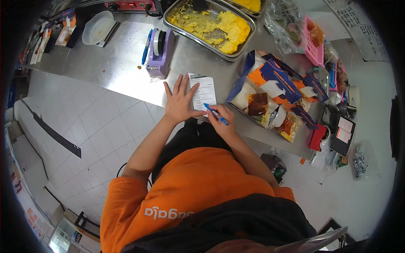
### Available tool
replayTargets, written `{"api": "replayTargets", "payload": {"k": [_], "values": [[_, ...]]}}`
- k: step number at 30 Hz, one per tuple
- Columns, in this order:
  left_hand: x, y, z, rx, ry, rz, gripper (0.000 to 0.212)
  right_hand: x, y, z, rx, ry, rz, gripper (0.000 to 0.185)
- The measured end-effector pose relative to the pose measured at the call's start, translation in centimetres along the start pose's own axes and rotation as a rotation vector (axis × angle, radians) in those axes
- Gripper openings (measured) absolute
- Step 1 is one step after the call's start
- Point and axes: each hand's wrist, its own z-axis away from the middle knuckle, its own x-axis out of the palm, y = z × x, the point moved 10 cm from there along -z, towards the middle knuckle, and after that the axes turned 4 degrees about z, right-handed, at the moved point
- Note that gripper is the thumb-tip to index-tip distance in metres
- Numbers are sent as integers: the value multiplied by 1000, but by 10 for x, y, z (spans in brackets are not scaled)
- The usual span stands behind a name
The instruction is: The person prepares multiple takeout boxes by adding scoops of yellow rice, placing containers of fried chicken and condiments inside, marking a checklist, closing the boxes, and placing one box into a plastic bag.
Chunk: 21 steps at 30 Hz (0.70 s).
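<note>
A printed paper slip [203, 90] lies on the steel counter by its front edge. My left hand [179, 102] rests flat with fingers spread, its thumb and some fingertips on the slip. In my right hand [225, 121] is a blue pen [216, 114], its tip end over the slip's lower part. Just right of the slip stand open blue-and-orange cardboard food boxes [272, 79]. The nearest box holds clear bags of food, one with dark sauce [258, 104]. Beyond my left hand sits a purple tape dispenser [160, 52] with another blue pen [146, 47] along its left side.
A metal tray [242, 58] with yellow food, seemingly scrambled egg, sits at the back. A translucent bowl [98, 28] rests on a flat device, seemingly a scale, at left. Pink baskets [313, 44], a red tape dispenser [319, 138] and a phone-like device [342, 135] lie at right.
</note>
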Motion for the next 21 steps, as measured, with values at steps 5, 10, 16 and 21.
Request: {"api": "replayTargets", "payload": {"k": [5, 10, 16, 21], "values": [[1, 1, 1, 3, -3, -5, 100, -18, 8, 5, 49, 62, 88, 16], [0, 2, 1, 1, -9, -24, 100, -25, 18, 12, 45, 106, 122, 16], [-4, 4, 1, 12, 35, -51, 98, 0, 0, 11, 7, -7, 31, 16], [-1, 3, 2, 20, 29, -54, 97, 7, 3, 12, 34, -15, 36, 15]]}}
